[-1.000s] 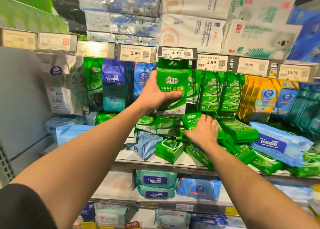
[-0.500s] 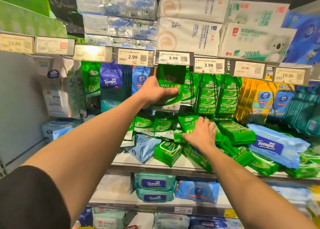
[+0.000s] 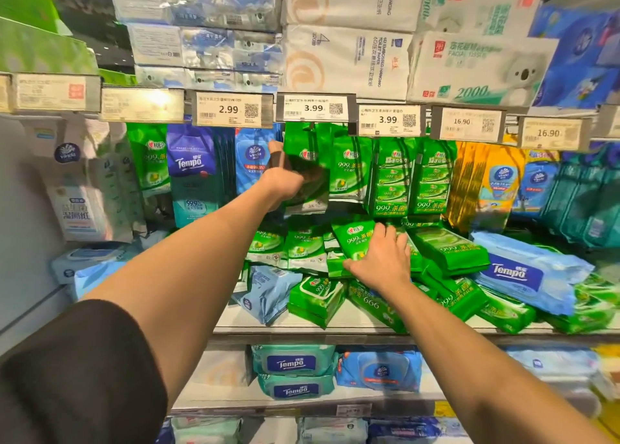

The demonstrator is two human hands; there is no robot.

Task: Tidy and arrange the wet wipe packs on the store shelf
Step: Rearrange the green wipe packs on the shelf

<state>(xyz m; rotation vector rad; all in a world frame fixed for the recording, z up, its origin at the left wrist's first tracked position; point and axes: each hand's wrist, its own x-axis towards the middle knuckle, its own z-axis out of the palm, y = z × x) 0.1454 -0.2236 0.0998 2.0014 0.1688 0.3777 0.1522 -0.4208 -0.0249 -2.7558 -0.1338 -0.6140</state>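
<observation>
My left hand (image 3: pixel 285 183) grips a green hanging wet wipe pack (image 3: pixel 303 148) up under the 3.99 price tag, among other green packs hung in a row. Its fingers go behind the pack and are partly hidden. Lower down, my right hand (image 3: pixel 382 262) rests with spread fingers on a green 999 pack (image 3: pixel 354 239) in a loose heap of green wipe packs (image 3: pixel 449 249) on the shelf (image 3: pixel 235 323). A small green pack (image 3: pixel 317 301) lies tilted at the front of the heap.
Blue Tempo packs (image 3: pixel 526 272) lie at the right of the heap, a light blue pack (image 3: pixel 268 292) at its left. Hanging Tempo and Vinda packs (image 3: pixel 191 172) fill the left. Price tags (image 3: pixel 313 108) line the upper shelf edge, with tissue bundles above.
My left hand has pushed the green pack deeper and higher toward the hanging row, so the pack now partly covers my fingers. My right hand stays on the heap.
</observation>
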